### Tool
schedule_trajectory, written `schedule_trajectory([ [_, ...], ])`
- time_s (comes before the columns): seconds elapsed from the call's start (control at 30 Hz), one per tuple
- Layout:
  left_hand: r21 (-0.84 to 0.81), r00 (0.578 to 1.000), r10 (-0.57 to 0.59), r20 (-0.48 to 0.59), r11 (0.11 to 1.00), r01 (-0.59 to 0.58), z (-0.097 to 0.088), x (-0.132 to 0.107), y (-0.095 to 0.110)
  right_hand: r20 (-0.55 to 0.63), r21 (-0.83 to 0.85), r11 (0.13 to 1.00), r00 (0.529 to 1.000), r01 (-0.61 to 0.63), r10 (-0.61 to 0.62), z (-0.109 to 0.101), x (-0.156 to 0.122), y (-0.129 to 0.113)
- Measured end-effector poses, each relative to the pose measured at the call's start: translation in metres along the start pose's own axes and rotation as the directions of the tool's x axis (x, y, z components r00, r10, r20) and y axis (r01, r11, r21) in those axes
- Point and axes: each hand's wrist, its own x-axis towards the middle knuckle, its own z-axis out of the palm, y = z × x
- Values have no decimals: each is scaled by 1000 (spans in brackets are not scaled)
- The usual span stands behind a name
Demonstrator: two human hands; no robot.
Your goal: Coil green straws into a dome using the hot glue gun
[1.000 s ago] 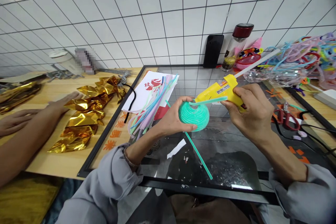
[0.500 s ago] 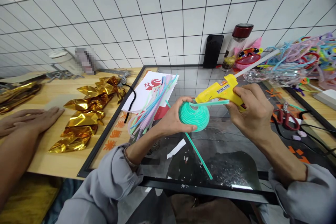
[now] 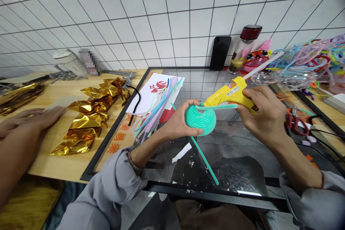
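Near the middle of the head view, my left hand (image 3: 179, 120) is closed around a rounded green coil (image 3: 203, 124), thumb in front and fingers behind. The coil is wound from pipe cleaners and has a hole at its top. A free green strand (image 3: 222, 107) runs from the top of the coil toward my right hand (image 3: 265, 113). That hand grips a yellow glue gun (image 3: 230, 93), its nozzle pointing left at the coil's upper rim. A white glue stick (image 3: 265, 65) sticks out of the gun's back. Another green pipe cleaner (image 3: 205, 161) lies below the coil on the dark glass.
Pipe cleaners (image 3: 159, 104) lie on white paper (image 3: 141, 95). Crumpled gold foil (image 3: 86, 124) lies left, beside another person's hands (image 3: 35, 120). Red-handled scissors (image 3: 296, 122) and cables are at right. A phone (image 3: 220, 53) and a bottle (image 3: 244, 48) stand by the wall.
The glue gun and my right hand have shifted slightly right, its nozzle moving a little along the coil's rim. My left hand still holds the coil. The other person's hand has moved slightly.
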Motion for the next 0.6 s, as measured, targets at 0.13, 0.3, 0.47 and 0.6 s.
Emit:
schedule_trajectory([
  [0.13,-10,1000,8,-4,1000,-8,0,0,-2,-4,3,1000,1000,-3,3,2,-2,1],
  [0.3,5,1000,-3,-7,1000,3,1,0,-1,7,19,998,999,-53,53,6,-6,3],
  [0.47,1,1000,-6,-2,1000,6,1,-1,0,31,65,988,990,-137,135,15,-10,6],
  [0.6,-9,1000,14,-7,1000,-14,1,0,-2,75,118,947,953,-300,293,23,-15,10],
])
